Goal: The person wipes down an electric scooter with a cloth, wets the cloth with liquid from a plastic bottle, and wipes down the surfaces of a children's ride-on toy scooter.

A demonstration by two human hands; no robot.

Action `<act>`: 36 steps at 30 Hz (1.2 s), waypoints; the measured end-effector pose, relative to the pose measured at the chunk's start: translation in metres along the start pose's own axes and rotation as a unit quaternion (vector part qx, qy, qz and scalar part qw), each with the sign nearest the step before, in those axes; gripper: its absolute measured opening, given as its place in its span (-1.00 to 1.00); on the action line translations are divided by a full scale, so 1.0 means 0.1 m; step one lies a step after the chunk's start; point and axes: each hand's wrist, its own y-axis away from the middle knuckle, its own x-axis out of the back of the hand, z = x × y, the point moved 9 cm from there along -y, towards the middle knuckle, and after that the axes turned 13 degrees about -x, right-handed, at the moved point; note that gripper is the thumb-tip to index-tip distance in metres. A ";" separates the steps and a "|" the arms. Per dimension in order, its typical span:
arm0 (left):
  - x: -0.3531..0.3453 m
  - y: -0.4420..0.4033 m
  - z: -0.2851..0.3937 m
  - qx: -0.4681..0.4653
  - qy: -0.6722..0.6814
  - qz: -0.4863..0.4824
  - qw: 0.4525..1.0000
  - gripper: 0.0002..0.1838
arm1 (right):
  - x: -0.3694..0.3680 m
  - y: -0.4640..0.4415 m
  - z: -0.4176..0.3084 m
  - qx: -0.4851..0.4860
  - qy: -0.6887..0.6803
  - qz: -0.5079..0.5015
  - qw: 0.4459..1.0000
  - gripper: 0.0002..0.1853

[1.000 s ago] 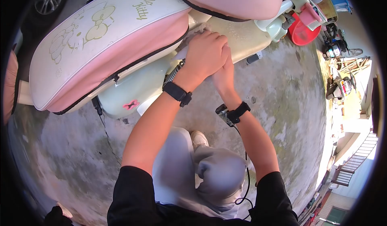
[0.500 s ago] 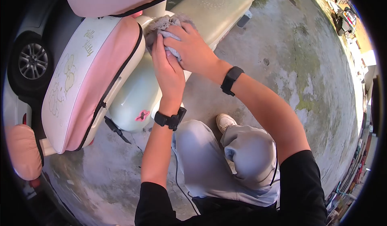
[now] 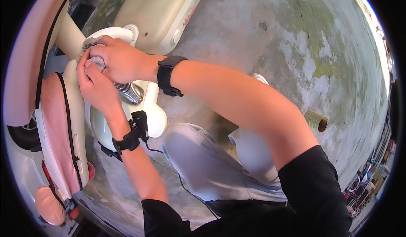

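A grey cloth (image 3: 98, 63) is bunched between my two hands, pressed against the cream body of an electric scooter (image 3: 69, 36) under its front seat. My right hand (image 3: 122, 59) lies over the cloth with curled fingers. My left hand (image 3: 99, 89) grips the cloth from the near side, its fingers partly hidden. Just below my hands is a metal coil spring (image 3: 130, 92) beside the white rear fender. The pink rear seat (image 3: 57, 131) is left of my left hand.
Ahead is the scooter's beige footboard (image 3: 156, 9). A tin can (image 3: 315, 121) lies on the stained concrete floor (image 3: 237, 30) to the right. Part of a car with a dark wheel (image 3: 25, 135) is at the left. My bent knee (image 3: 186, 148) is close below the scooter.
My view has shifted closer to the scooter. Both hands have moved with the cloth further in beneath the front seat; the coil spring and the tin can now show.
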 end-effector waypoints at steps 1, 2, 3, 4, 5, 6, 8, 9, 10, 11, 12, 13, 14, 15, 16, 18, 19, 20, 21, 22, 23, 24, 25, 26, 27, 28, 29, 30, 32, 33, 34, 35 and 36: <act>-0.05 -0.03 0.03 -0.002 -0.008 -0.006 1.000 -0.63 | 0.06 -0.02 0.03 -0.010 -0.015 -0.013 1.000 -0.51; -0.07 -0.05 0.06 -0.001 -0.019 -0.011 1.000 -0.64 | 0.11 -0.06 0.07 -0.017 -0.030 -0.035 0.999 -0.51; -0.10 -0.08 0.12 0.000 -0.031 -0.013 0.999 -0.66 | 0.16 -0.09 0.08 -0.023 -0.046 -0.058 0.997 -0.51; -0.14 -0.10 0.18 0.001 -0.044 -0.015 0.999 -0.68 | 0.21 -0.15 0.11 -0.028 -0.062 -0.084 0.994 -0.50; -0.24 -0.15 0.26 -0.009 -0.039 -0.022 0.999 -0.68 | 0.25 -0.20 0.13 -0.034 -0.078 -0.112 0.990 -0.50; -0.32 -0.20 0.33 -0.021 -0.033 -0.027 0.999 -0.68 | 0.37 -0.26 0.11 -0.028 -0.084 -0.128 0.988 -0.51; -0.58 -0.35 0.45 -0.026 0.013 -0.032 0.999 -0.66 | 0.82 -0.47 0.02 0.058 -0.051 -0.076 0.994 -0.53; -0.74 -0.46 0.50 -0.039 0.078 -0.020 0.996 -0.64 | 1.04 -0.57 -0.04 0.100 -0.035 -0.052 0.993 -0.53; -0.92 -0.60 0.54 -0.052 0.142 -0.006 0.988 -0.62 | 1.28 -0.69 -0.12 0.127 -0.025 -0.027 0.991 -0.55; -1.08 -0.73 0.59 -0.066 0.205 0.009 0.976 -0.60 | 1.50 -0.79 -0.19 0.153 -0.017 -0.002 0.988 -0.56; -1.27 -0.81 0.62 -0.053 0.220 -0.013 0.974 -0.56 | 1.63 -0.89 -0.17 0.159 0.043 -0.004 0.986 -0.53; -1.42 -0.91 0.62 -0.041 0.236 -0.034 0.970 -0.51 | 1.74 -1.00 -0.18 0.168 0.102 -0.006 0.981 -0.50; -1.53 -0.98 0.56 -0.076 0.176 -0.061 0.980 -0.47 | 1.77 -1.06 -0.12 0.173 0.149 -0.035 0.973 -0.48; -1.65 -0.94 0.45 -0.109 0.114 -0.090 0.983 -0.43 | 1.76 -1.06 0.04 0.181 0.195 -0.061 0.962 -0.46; -1.74 -0.81 0.28 -0.080 0.096 -0.114 0.986 -0.39 | 1.70 -1.04 0.21 0.189 0.241 -0.084 0.948 -0.43; -1.97 -0.46 -0.08 -0.037 0.045 -0.168 0.984 -0.33 | 1.47 -0.85 0.71 0.139 0.255 -0.192 0.938 -0.34; -2.01 -0.25 -0.21 -0.017 0.009 -0.196 0.980 -0.32 | 1.34 -0.69 0.94 0.148 0.287 -0.206 0.924 -0.30; -1.96 -0.12 -0.23 0.004 -0.009 -0.201 0.979 -0.32 | 1.23 -0.59 1.06 0.160 0.316 -0.220 0.909 -0.26; -1.91 0.00 -0.23 0.023 -0.028 -0.209 0.977 -0.32 | 1.19 -0.59 1.01 0.176 0.321 -0.226 0.903 -0.25; -1.87 0.09 -0.23 0.043 -0.045 -0.221 0.973 -0.31 | 1.15 -0.56 0.99 0.188 0.324 -0.232 0.898 -0.23; -1.83 0.12 -0.21 0.037 -0.069 -0.221 0.972 -0.32 | 1.13 -0.54 0.98 0.196 0.327 -0.235 0.894 -0.22; -1.82 0.12 -0.18 0.029 -0.090 -0.223 0.970 -0.32 | 1.15 -0.55 0.93 0.203 0.310 -0.233 0.899 -0.27; -1.84 0.11 -0.16 0.021 -0.110 -0.228 0.967 -0.33 | 1.15 -0.56 0.97 0.197 0.308 -0.238 0.900 -0.29; -1.90 0.11 -0.18 0.018 -0.113 -0.227 0.967 -0.34 | 1.17 -0.58 1.01 0.191 0.307 -0.242 0.900 -0.31; -1.98 0.07 -0.22 0.012 -0.115 -0.227 0.967 -0.36 | 1.19 -0.62 1.05 0.186 0.307 -0.244 0.901 -0.34; -2.08 0.00 -0.25 0.005 -0.118 -0.224 0.967 -0.38 | 1.24 -0.72 1.08 0.184 0.302 -0.229 0.907 -0.37; -2.18 -0.06 -0.29 -0.008 -0.104 -0.224 0.969 -0.40 | 1.30 -0.80 1.13 0.183 0.298 -0.216 0.912 -0.40; -2.28 -0.16 -0.27 -0.020 -0.089 -0.225 0.970 -0.42 | 1.36 -0.85 1.18 0.178 0.293 -0.204 0.917 -0.44; -2.51 -0.30 -0.23 -0.035 -0.064 -0.230 0.970 -0.46 | 1.57 -1.01 1.31 0.168 0.294 -0.193 0.921 -0.46; -2.67 -0.39 -0.20 -0.043 -0.058 -0.227 0.971 -0.48 | 1.70 -1.10 1.35 0.164 0.293 -0.188 0.923 -0.47; -2.81 -0.48 -0.20 -0.055 -0.053 -0.223 0.972 -0.50 | 1.83 -1.16 1.37 0.153 0.298 -0.174 0.926 -0.50; -2.97 -0.56 -0.17 -0.080 -0.060 -0.212 0.972 -0.51 | 1.97 -1.23 1.41 0.150 0.305 -0.166 0.926 -0.50; -3.11 -0.63 -0.15 -0.106 -0.068 -0.199 0.972 -0.51 | 2.10 -1.30 1.47 0.148 0.313 -0.159 0.925 -0.50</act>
